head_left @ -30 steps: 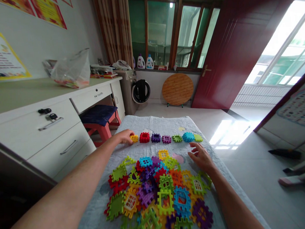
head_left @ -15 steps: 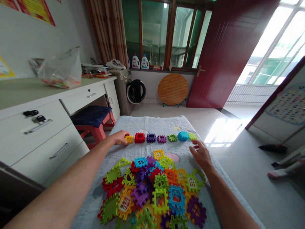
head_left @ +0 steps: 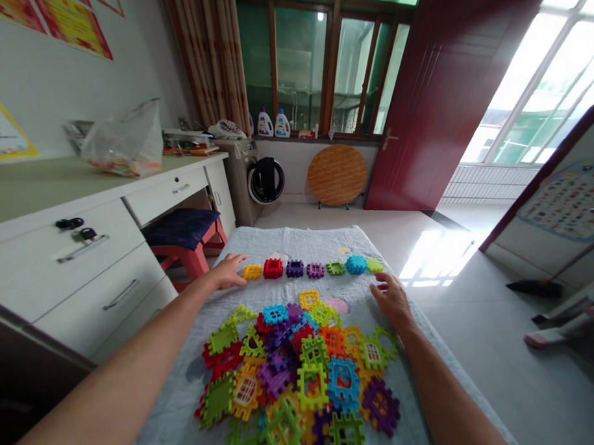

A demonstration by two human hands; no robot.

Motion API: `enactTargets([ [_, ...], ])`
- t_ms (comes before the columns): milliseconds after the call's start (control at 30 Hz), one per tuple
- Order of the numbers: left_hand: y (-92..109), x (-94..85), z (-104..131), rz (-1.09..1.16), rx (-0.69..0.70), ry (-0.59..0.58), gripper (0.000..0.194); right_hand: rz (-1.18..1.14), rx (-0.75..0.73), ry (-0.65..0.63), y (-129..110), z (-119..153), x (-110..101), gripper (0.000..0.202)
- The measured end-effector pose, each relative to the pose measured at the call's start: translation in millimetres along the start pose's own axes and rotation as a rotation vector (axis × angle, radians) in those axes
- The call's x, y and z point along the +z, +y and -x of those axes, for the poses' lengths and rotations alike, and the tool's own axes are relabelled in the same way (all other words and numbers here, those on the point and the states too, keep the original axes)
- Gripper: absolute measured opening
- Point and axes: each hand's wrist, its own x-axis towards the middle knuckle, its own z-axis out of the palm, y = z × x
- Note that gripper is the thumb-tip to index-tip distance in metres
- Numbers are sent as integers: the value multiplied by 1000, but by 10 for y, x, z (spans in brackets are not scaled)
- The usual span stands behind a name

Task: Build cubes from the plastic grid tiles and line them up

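A row of plastic pieces crosses the cloth: yellow (head_left: 252,271), red (head_left: 273,268), dark purple (head_left: 295,268), purple (head_left: 315,270), green (head_left: 335,268), blue (head_left: 356,264) and light green (head_left: 375,265). Just left of the yellow piece is my left hand (head_left: 229,273), fingers apart and holding nothing. My right hand (head_left: 391,296) is open below the light green piece, its fingers spread. Between my forearms lies a loose heap of interlocking pieces, with a yellow window piece (head_left: 309,299) at its far edge and a blue frame (head_left: 344,382) toward the right.
The pale cloth (head_left: 297,239) covers the table. A desk (head_left: 106,213) stands at the left with a plastic bag (head_left: 128,144) on top, and a stool (head_left: 185,229) is beside it. Beyond are a washing machine (head_left: 242,185) and a round wooden board (head_left: 337,174).
My left hand has let go of the yellow piece and moved slightly left, its fingers now apart. My right hand has barely moved.
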Motion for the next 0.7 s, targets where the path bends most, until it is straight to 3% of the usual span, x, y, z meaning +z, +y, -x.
enactTargets([
  [333, 85, 236, 782, 101, -68, 136, 76, 1, 17, -9, -27, 16, 12, 33],
  [700, 40, 464, 955, 465, -127, 294, 50, 29, -13, -15, -15, 30, 33, 33],
])
